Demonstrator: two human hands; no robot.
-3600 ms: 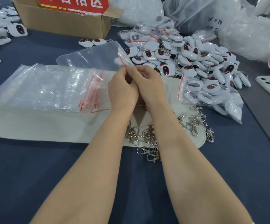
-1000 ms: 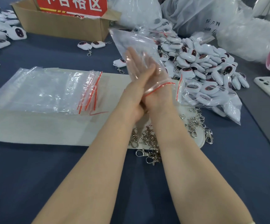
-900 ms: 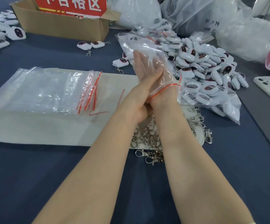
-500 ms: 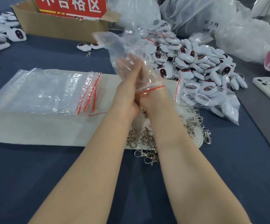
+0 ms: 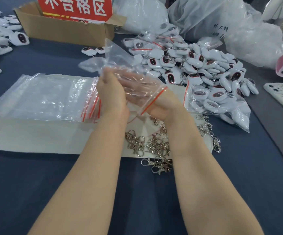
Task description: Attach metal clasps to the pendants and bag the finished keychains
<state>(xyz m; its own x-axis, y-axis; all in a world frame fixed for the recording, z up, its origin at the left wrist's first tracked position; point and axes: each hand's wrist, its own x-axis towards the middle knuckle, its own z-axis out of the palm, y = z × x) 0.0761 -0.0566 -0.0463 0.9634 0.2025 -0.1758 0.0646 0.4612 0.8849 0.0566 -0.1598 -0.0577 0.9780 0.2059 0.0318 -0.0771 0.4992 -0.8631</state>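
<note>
Over the table (image 5: pixel 35 192) and its white mat (image 5: pixel 35 136), the clear bag (image 5: pixel 118 60) has tipped from upright to leaning left. It is crumpled, its red zip strip across the right wrist. The right grip (image 5: pixel 157 106) lies inside, fingers straight, released; the left grip (image 5: pixel 111 95) clenches the bag's outside. Clasps (image 5: pixel 151 145) lie beneath on the mat.

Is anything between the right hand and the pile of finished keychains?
Yes. The clear zip bag covers the right hand, so its film lies between that hand and the keychain pile. The left hand holds the bag from outside.
</note>
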